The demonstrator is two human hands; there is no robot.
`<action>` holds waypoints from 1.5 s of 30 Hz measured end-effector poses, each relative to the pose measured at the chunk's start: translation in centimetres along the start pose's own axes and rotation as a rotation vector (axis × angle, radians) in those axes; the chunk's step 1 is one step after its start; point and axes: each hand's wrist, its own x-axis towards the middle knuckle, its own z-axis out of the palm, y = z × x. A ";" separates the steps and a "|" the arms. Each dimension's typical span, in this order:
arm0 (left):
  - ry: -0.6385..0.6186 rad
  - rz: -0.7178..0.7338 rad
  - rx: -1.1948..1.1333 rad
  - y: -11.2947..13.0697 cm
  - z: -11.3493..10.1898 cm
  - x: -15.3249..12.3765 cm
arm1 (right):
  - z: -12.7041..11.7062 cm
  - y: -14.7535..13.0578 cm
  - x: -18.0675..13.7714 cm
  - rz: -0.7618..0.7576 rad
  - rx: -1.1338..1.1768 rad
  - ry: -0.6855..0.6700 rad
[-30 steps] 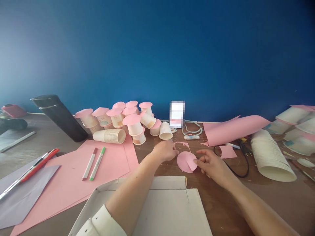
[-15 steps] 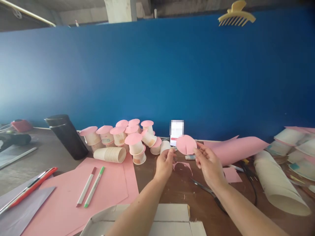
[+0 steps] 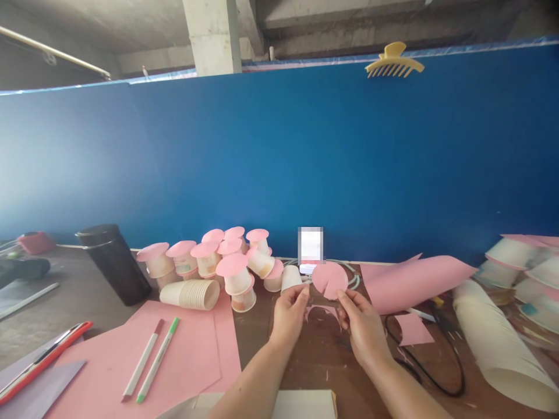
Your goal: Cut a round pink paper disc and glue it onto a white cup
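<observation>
A pink paper disc (image 3: pixel 327 278) with a narrow wedge gap at its lower edge is held up near the middle. My right hand (image 3: pixel 361 326) pinches its lower right edge between thumb and fingers. Just left of the disc, my left hand (image 3: pixel 288 317) is closed, thumb pressed to the curled fingers; whatever is in it is hidden. Behind this hand stands a white paper cup (image 3: pixel 290 279). A phone (image 3: pixel 310 247) with a lit, blurred screen leans behind the disc. Below lies a cut pink paper scrap (image 3: pixel 322 313).
Stacked cups with pink disc tops (image 3: pixel 233 265) and a nested cup stack (image 3: pixel 190 294) stand left. Further left are a black bottle (image 3: pixel 114 265), markers (image 3: pixel 158 358) on pink sheets (image 3: pixel 96 378) and a red utility knife (image 3: pixel 43 361). Rolled pink paper (image 3: pixel 419 279) and larger nested cups (image 3: pixel 502 343) lie right.
The slit in the disc has opened into a wedge gap. Both hands sit slightly lower as the view tilts up. The scissors seen earlier beside the right forearm no longer show clearly.
</observation>
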 end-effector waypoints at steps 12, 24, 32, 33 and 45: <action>-0.084 -0.062 -0.002 -0.3 0.3 0.1 | 0.2 0.3 -1.0 0.020 -0.020 -0.027; -0.105 -0.066 -0.030 -0.7 0.2 -0.2 | -0.2 0.9 -0.9 0.003 -0.125 0.024; -0.105 -0.077 -0.033 -1.0 0.3 -0.1 | 0.0 0.1 -1.1 0.002 -0.151 0.032; -0.102 -0.078 -0.038 -1.0 0.3 -0.1 | 0.0 0.0 -1.1 0.000 -0.153 0.036; -0.117 -0.121 -0.112 -0.5 0.8 -0.4 | -0.2 0.2 -1.1 -0.029 -0.205 0.037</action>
